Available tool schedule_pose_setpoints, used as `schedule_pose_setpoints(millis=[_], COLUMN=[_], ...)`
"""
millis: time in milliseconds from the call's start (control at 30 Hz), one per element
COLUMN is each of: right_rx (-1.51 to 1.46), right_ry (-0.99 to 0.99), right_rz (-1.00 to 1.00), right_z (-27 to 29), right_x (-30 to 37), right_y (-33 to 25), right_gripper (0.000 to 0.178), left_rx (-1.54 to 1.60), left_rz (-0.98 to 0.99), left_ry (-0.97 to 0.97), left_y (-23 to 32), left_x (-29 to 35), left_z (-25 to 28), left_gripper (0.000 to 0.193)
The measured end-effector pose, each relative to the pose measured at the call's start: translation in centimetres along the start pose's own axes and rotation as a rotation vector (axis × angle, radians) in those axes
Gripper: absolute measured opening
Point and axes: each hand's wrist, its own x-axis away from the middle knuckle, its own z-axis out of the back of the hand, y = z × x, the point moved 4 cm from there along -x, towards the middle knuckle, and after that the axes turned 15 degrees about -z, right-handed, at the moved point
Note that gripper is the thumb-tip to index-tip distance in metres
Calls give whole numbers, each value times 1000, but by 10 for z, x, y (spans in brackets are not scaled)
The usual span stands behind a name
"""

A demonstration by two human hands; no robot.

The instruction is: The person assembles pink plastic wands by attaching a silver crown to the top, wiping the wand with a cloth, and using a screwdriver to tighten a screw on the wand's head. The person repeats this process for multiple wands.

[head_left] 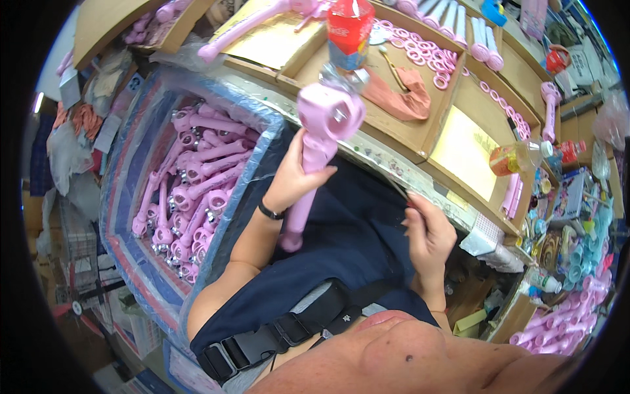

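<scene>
My left hand [290, 176] is wrapped round the handle of a pink plastic toy wand [319, 152]. The wand stands nearly upright, its round, open-sided head at the top with something shiny in it. Over the dark blue apron, my right hand [430, 238] pinches a thin stick-like tool [398, 189] that points up and left toward the bench edge. I cannot make out whether it is a brush. Tool and wand are apart. Left of my left arm, a blue-striped, plastic-lined bin [268, 125] holds a heap of similar pink wands [197, 177].
On the bench, cardboard trays [420, 141] hold pink rings [423, 52], an orange-pink cloth [410, 98] and yellow paper [462, 154]. A red-labelled bottle [350, 33] rises behind the wand. A bottle of yellowish liquid [515, 159] stands to the right. More pink parts [561, 318] lie at lower right.
</scene>
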Motion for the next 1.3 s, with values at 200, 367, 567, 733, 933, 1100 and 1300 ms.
schedule_pose_setpoints(millis=[200,367,567,733,933,1100,1300], right_rx=[-67,-128,-112,-538,-904,-887,-661], right_ry=[-250,-575,-535,-188,-330,-209,-185], right_rz=[-11,-188,-81,-152,-132,-158,-223], right_z=[-42,-93,-98,-74,-76,-87,-68], right_x=[0,31,35,-40,-112,-77,-21], right_y=[29,58,55,31,-15,5,41], right_gripper=[31,77,68,43,56,46,34], left_rx=[565,674,725,736,720,610,854], left_rz=[-185,-136,-122,-97,-84,-176,-88], left_ry=[238,190,151,9,-25,19,44], left_y=[21,19,16,24,35,31,14], left_x=[-17,-14,-10,-10,-9,-9,-24], left_z=[4,-15,-25,-38,-53,-42,-20], left_gripper=[47,48,52,56,58,51,82])
